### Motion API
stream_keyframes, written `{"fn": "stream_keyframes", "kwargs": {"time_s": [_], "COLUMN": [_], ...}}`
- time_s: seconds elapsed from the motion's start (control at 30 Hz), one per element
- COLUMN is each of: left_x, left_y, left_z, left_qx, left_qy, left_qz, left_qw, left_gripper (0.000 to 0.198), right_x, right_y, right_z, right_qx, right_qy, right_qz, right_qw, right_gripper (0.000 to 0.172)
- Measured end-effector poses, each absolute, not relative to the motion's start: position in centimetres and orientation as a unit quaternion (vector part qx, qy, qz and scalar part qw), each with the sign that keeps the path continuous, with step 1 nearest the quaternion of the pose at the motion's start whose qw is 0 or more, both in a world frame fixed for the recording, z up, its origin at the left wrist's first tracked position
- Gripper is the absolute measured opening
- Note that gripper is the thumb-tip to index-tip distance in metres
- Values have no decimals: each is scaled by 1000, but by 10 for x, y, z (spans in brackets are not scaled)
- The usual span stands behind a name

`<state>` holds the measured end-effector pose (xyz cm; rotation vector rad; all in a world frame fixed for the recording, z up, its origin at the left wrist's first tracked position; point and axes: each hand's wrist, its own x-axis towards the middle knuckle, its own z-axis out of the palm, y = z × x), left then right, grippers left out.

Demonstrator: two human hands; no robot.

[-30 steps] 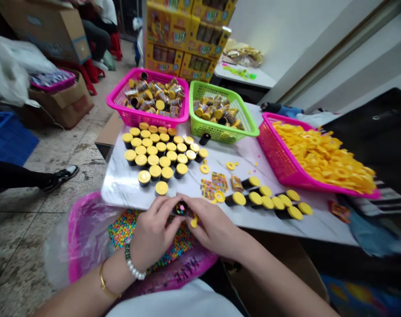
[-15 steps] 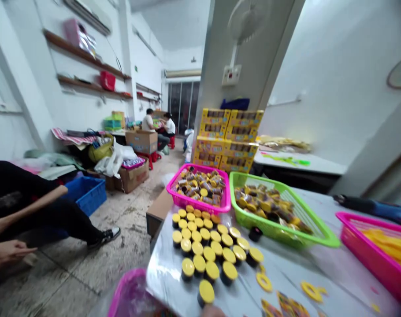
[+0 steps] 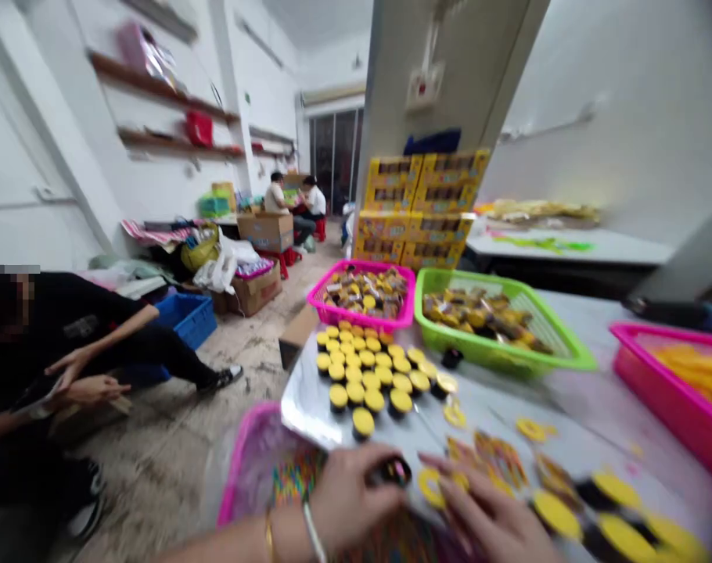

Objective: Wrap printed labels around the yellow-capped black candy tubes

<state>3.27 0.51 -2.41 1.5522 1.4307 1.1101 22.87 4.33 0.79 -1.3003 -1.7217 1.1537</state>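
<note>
Low in the middle, my left hand (image 3: 356, 489) is closed around a small black cup (image 3: 396, 471) with something pinkish in its dark mouth. My right hand (image 3: 490, 508) is beside it, its fingers on a flat yellow ring (image 3: 431, 486) near the table's front edge. Part of the ring is hidden by these fingers. Beyond both hands, many black cups with yellow tops (image 3: 363, 422) stand in a cluster. More yellow-topped cups (image 3: 559, 514) are right of my right hand. Printed colourful pieces (image 3: 497, 457) and another yellow ring (image 3: 530, 428) lie on the table.
A pink basket (image 3: 361, 322) and a green basket (image 3: 508, 356) of small parts stand behind the cups. At right is a pink basket (image 3: 667, 399) of yellow pieces. A pink tub (image 3: 239, 461) is below the table edge. A person (image 3: 86, 344) sits at left.
Both my hands have come into view from below, the left with a black cup, the right at a yellow ring. The view has tipped downward. The seated person at left shows more fully.
</note>
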Motion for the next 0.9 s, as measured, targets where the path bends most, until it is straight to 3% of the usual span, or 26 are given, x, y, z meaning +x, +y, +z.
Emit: {"fn": "stream_keyframes", "kwargs": {"time_s": [0.1, 0.17, 0.3, 0.5, 0.7, 0.9], "left_x": [34, 31, 28, 27, 26, 27], "left_y": [-4, -1, 0, -1, -1, 0], "left_z": [-20, -23, -30, -31, -28, -26], "left_qx": [598, 586, 569, 611, 622, 625], "left_qy": [551, 541, 546, 528, 529, 522], "left_qz": [456, 467, 457, 461, 458, 455], "left_qw": [362, 381, 412, 369, 350, 360], "left_gripper": [34, 32, 39, 35, 35, 36], "right_x": [219, 208, 195, 205, 197, 184], "right_y": [32, 33, 36, 29, 32, 47], "right_z": [11, 11, 14, 26, 17, 21], "right_qx": [-497, -485, -486, -496, -490, -485], "right_qy": [-550, -516, -510, -497, -493, -531], "right_qz": [580, 609, 603, 616, 612, 593], "right_qw": [338, 357, 374, 357, 377, 364], "right_gripper": [44, 43, 39, 50, 44, 27]}}
